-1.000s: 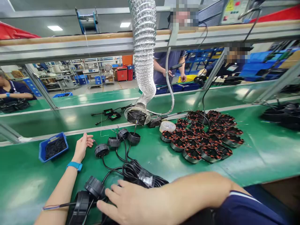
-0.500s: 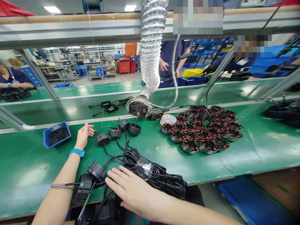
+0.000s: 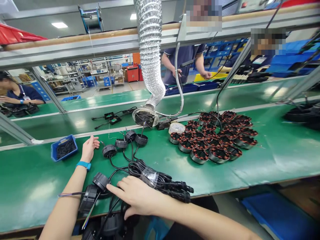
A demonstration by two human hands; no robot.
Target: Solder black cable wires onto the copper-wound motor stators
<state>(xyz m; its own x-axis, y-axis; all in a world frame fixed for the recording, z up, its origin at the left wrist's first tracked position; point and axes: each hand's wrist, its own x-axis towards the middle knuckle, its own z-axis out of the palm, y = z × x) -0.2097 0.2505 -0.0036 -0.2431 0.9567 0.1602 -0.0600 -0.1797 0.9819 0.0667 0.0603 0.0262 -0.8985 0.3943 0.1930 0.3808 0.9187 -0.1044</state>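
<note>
My left hand [image 3: 89, 148] rests on the green bench beside a round black cap [image 3: 109, 151], fingers slightly curled and apart, holding nothing visible. Over the front of the bench, my right hand [image 3: 136, 193] reaches with its index finger toward another black cap [image 3: 101, 181]; the thumb is spread away, and nothing shows in its grasp. A bundle of black cables [image 3: 150, 176], wrapped in clear film, lies just beyond the right hand. Larger black caps [image 3: 88, 200] with coloured wires sit at the bench's front edge. More caps stand in a group [image 3: 130, 135] near the fan [image 3: 145, 119].
A blue bin [image 3: 64, 148] of small black parts is at the left. Many copper-wound rings [image 3: 200, 155] cover the right side, beside a tape roll [image 3: 177, 128]. A silver duct [image 3: 151, 50] hangs above the fan. Several people work across the bench.
My right hand has shifted slightly left, its fingers bending and its thumb spreading down. My left hand stays put. The view has tilted, and a person's hands opposite have moved apart.
</note>
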